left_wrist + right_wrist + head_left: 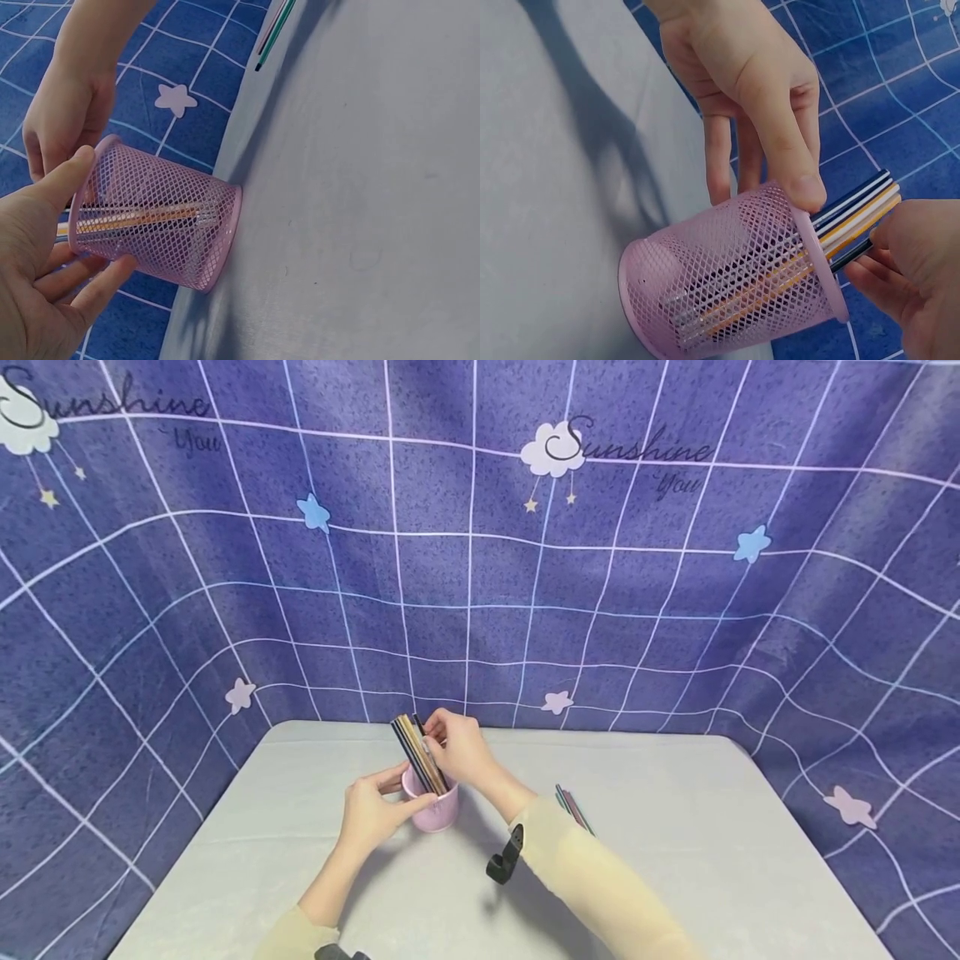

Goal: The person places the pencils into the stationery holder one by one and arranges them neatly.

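A pink mesh pen cup (435, 816) stands upright on the table, with several thin pencils (417, 752) in black, white and yellow leaning out over its rim. My left hand (374, 810) holds the cup near the top, thumb and fingers on either side of the rim. At the cup's mouth, my right hand (462, 749) pinches a black pencil (849, 257) beside the others. Through the mesh in the left wrist view, the lower ends of the pencils (150, 219) show inside the cup.
A few loose pencils (574, 810), green and reddish among them, lie on the white-covered table (697, 852) to the right, partly behind my right sleeve (592, 881). A blue grid-patterned curtain (502, 577) hangs behind the table and along its sides.
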`<state>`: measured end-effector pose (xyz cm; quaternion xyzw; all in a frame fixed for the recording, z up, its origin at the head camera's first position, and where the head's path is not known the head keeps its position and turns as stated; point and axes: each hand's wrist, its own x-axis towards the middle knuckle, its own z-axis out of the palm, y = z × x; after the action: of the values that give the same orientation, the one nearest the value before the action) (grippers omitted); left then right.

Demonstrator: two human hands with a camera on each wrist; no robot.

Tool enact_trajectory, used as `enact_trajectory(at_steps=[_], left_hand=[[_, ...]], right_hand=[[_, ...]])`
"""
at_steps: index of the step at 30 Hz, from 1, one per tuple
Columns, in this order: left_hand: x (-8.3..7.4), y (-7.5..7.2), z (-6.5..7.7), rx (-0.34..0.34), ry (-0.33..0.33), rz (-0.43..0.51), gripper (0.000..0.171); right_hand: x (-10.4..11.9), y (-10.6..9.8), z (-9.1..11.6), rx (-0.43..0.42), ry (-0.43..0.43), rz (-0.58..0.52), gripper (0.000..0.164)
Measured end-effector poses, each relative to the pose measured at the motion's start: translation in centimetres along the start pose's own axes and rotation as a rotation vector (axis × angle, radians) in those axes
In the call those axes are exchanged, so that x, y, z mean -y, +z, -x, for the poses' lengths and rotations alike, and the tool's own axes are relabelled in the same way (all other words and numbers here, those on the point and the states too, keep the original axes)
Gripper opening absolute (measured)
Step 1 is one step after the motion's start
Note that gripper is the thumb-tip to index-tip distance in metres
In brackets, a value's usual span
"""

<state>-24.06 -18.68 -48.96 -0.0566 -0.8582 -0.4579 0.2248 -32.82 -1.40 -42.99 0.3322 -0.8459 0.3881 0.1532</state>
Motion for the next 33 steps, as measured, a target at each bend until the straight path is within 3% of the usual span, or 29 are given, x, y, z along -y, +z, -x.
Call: enact_trajectory(at_steps=[11,26,33], left_hand=[[0.3,0.2,0.3,0.003,-0.036,0.0,0.07],[0.4,0.1,0.5,-0.017,-0.014,-0.04,0.071],[0.3,0.1,0.1,-0.015,-0.008,-0.028,0.071]], right_hand=[[0.1,1.0,0.1,-0.007,0.002,0.037,0.005],[-0.4,0.9,0.1,-0.072,-0.004,0.063,0.007],[-1.0,0.4,0.2,-0.044,-0.004,0.046,0.005]])
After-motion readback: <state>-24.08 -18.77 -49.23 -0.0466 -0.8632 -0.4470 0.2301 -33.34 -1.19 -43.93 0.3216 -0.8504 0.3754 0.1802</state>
